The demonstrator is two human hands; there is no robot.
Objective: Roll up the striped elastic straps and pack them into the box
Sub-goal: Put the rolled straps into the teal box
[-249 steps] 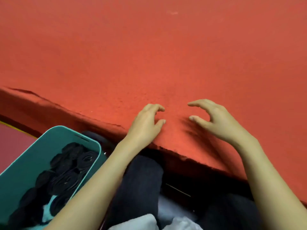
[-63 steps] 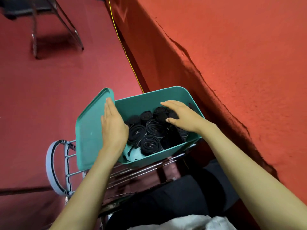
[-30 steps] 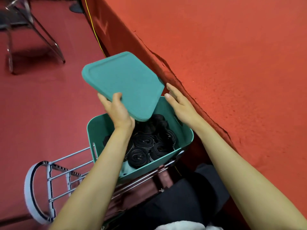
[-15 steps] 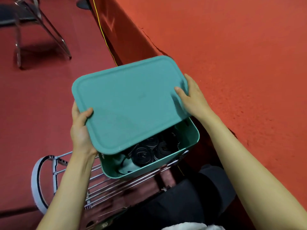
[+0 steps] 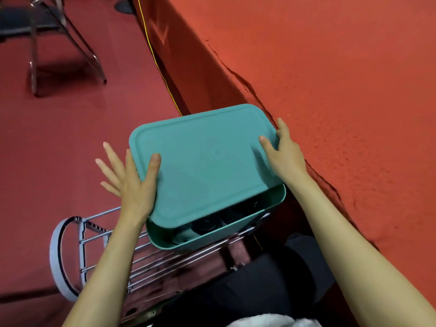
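Observation:
A teal lid (image 5: 205, 161) lies tilted over the teal box (image 5: 212, 236), which stands on a wire rack beside the table. The lid covers most of the opening. A gap at the near edge shows a few black rolled straps (image 5: 207, 224) inside. My left hand (image 5: 132, 182) is at the lid's left edge with its thumb pressing on top and its fingers spread straight out to the left. My right hand (image 5: 283, 154) grips the lid's right edge, thumb on top and fingers curled round the rim against the tablecloth.
The box rests on a metal wire rack (image 5: 94, 251) with a grey hoop end. A red-clothed table (image 5: 330, 90) runs along the right, touching the box. A yellow cable (image 5: 155, 62) runs along the table's foot. A metal chair (image 5: 35, 31) stands far left on the red floor.
The lid has come down flatter over the box and hides more of the straps. My left hand let go of its edge and now has its fingers spread, thumb on top.

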